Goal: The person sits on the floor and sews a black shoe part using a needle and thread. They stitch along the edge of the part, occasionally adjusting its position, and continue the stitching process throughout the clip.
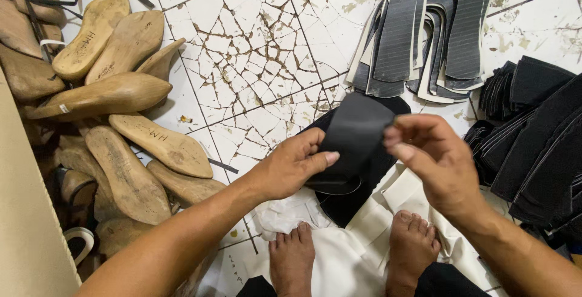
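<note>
Fingers of the right hand [438,162] are pinched onto the top right edge of a black leather piece [354,133], while the left hand [290,166] is curled around its left side, thumb pressed flat on the front. So the piece is gripped by both hands and held up just above a pile of more black cut pieces [364,182], which are laid on white cloth [339,248] between two bare feet [291,257]. Wooden shoe lasts [121,97] are heaped to the left on the cracked white tile floor [254,48]. Grey U-shaped cutouts [433,30] are stacked at the top, and black strips [533,133] are piled on the right.
</note>
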`<action>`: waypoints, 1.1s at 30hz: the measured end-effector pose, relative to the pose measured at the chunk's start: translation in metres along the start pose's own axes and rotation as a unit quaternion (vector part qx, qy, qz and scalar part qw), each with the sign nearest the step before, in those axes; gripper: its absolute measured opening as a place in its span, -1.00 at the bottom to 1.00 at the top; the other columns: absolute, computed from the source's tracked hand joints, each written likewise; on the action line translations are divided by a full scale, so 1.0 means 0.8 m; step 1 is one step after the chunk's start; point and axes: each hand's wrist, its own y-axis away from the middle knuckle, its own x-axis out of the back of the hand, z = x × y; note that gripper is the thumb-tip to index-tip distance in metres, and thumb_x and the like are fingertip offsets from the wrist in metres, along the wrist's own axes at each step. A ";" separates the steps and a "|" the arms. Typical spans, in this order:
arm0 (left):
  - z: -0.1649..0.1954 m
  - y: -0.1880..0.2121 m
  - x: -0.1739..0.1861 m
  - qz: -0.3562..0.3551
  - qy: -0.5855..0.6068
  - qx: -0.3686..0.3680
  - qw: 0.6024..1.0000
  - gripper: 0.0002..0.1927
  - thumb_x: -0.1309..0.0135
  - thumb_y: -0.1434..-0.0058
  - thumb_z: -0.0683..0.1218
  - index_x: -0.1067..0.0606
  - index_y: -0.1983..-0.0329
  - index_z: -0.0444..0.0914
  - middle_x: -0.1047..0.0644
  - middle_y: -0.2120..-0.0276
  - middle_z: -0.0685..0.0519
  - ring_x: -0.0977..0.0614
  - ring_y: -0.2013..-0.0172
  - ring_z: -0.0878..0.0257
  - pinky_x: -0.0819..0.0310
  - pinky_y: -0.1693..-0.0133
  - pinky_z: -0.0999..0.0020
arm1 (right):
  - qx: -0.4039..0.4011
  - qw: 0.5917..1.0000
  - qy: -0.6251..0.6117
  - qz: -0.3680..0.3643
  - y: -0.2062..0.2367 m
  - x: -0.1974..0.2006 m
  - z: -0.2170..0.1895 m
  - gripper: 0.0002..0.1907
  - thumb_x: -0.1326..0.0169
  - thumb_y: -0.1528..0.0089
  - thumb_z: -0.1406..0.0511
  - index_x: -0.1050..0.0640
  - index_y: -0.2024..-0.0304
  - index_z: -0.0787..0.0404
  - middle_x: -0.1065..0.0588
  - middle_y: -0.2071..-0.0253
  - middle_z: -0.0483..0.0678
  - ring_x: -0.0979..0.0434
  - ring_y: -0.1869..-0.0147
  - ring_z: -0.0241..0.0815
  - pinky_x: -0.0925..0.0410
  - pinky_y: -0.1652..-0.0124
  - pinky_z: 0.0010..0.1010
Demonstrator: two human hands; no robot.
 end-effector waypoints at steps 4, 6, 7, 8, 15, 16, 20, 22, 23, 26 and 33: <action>0.012 -0.007 0.000 0.022 0.165 -0.039 0.985 -0.76 0.01 -0.41 -0.09 -0.42 -0.02 -0.35 -0.56 0.24 0.17 -0.57 0.23 0.48 -0.52 0.17 0.52 | -0.041 0.991 0.103 -0.078 -0.007 -0.022 0.000 -0.09 -0.30 -0.14 0.19 -0.18 -0.44 0.26 -0.41 -0.26 0.16 -0.44 -0.31 -0.03 -0.37 -0.21 -0.16; 0.025 -0.009 0.002 0.058 0.185 -0.013 0.981 -0.76 0.02 -0.39 -0.09 -0.41 -0.02 -0.33 -0.60 0.26 0.10 -0.60 0.28 0.43 -0.56 0.20 0.48 | -0.042 0.984 0.138 -0.107 -0.007 -0.032 0.003 0.11 -0.37 -0.06 0.14 -0.09 -0.52 0.28 -0.38 -0.30 0.20 -0.39 -0.39 0.00 -0.28 -0.28 -0.14; 0.031 -0.009 0.004 0.076 0.194 0.000 0.978 -0.76 0.02 -0.38 -0.09 -0.41 -0.01 -0.32 -0.61 0.27 0.07 -0.62 0.30 0.41 -0.57 0.22 0.46 | 0.005 0.974 0.178 -0.142 -0.005 -0.034 0.003 0.03 -0.36 -0.08 0.14 -0.16 -0.47 0.33 -0.40 -0.29 0.22 -0.38 -0.38 0.02 -0.26 -0.26 -0.12; 0.036 -0.010 0.006 0.084 0.210 -0.001 0.974 -0.76 0.02 -0.38 -0.09 -0.41 -0.01 -0.32 -0.61 0.28 0.04 -0.62 0.32 0.39 -0.57 0.24 0.46 | 0.051 0.959 0.218 -0.177 -0.002 -0.035 0.004 -0.04 -0.35 -0.10 0.14 -0.23 -0.42 0.38 -0.42 -0.28 0.23 -0.37 -0.38 0.05 -0.23 -0.24 -0.10; 0.038 -0.020 0.021 0.137 0.249 0.026 0.958 -0.78 0.01 -0.42 -0.07 -0.44 0.04 -0.33 -0.57 0.29 0.04 -0.57 0.36 0.39 -0.54 0.30 0.44 | -0.156 0.917 0.282 -0.236 0.007 -0.049 0.017 -0.59 -0.12 -0.26 0.05 -0.69 -0.09 0.01 -0.66 0.08 -0.17 -0.70 0.10 -0.27 -0.52 0.24 -0.37; 0.035 -0.022 0.022 0.139 0.250 0.028 0.958 -0.79 0.01 -0.43 -0.07 -0.44 0.05 -0.33 -0.56 0.30 0.04 -0.56 0.37 0.39 -0.53 0.31 0.44 | -0.109 0.931 0.256 -0.237 0.008 -0.050 0.016 -0.62 -0.12 -0.26 0.07 -0.67 -0.04 0.08 -0.67 0.12 -0.13 -0.70 0.11 -0.26 -0.53 0.20 -0.39; 0.025 -0.028 0.017 0.145 0.285 0.047 0.946 -0.81 0.00 -0.40 -0.07 -0.44 0.10 -0.31 -0.57 0.31 0.04 -0.57 0.38 0.37 -0.54 0.30 0.43 | 0.079 0.949 0.207 -0.226 0.013 -0.057 0.011 -0.54 -0.19 -0.23 0.13 -0.54 -0.03 0.33 -0.57 0.20 -0.05 -0.60 0.13 -0.24 -0.47 0.17 -0.43; 0.024 -0.030 0.010 0.127 0.277 0.053 0.951 -0.82 0.01 -0.38 -0.08 -0.45 0.09 -0.30 -0.58 0.31 0.04 -0.58 0.38 0.36 -0.54 0.29 0.44 | 0.069 0.946 0.215 -0.232 0.013 -0.059 0.012 -0.58 -0.22 -0.22 0.14 -0.51 0.07 0.35 -0.51 0.26 -0.07 -0.53 0.21 -0.27 -0.42 0.25 -0.45; 0.023 -0.031 0.007 0.118 0.283 0.045 0.951 -0.79 0.01 -0.40 -0.06 -0.44 0.07 -0.31 -0.58 0.29 0.04 -0.57 0.35 0.36 -0.54 0.26 0.43 | 0.012 0.945 0.218 -0.244 0.012 -0.061 0.014 -0.67 -0.22 -0.23 0.15 -0.53 0.21 0.32 -0.49 0.33 -0.08 -0.51 0.28 -0.30 -0.41 0.31 -0.46; 0.028 -0.029 0.005 0.099 0.304 0.055 0.946 -0.65 0.05 -0.43 0.08 -0.44 -0.02 -0.30 -0.55 0.27 0.04 -0.56 0.32 0.34 -0.51 0.25 0.38 | -0.110 0.949 0.148 -0.257 0.016 -0.060 0.023 -0.74 -0.20 -0.27 0.19 -0.57 0.39 0.26 -0.42 0.42 -0.13 -0.38 0.38 -0.37 -0.32 0.40 -0.46; 0.044 0.003 0.023 -0.041 0.333 0.096 0.937 -0.25 0.28 -0.32 0.39 -0.46 -0.13 -0.31 -0.61 0.07 -0.07 -0.66 0.08 0.19 -0.62 0.03 0.25 | -0.271 0.959 -0.020 -0.076 0.005 -0.030 0.042 -0.82 -0.14 -0.27 0.22 -0.57 0.37 0.18 -0.54 0.49 -0.20 -0.46 0.44 -0.43 -0.35 0.42 -0.56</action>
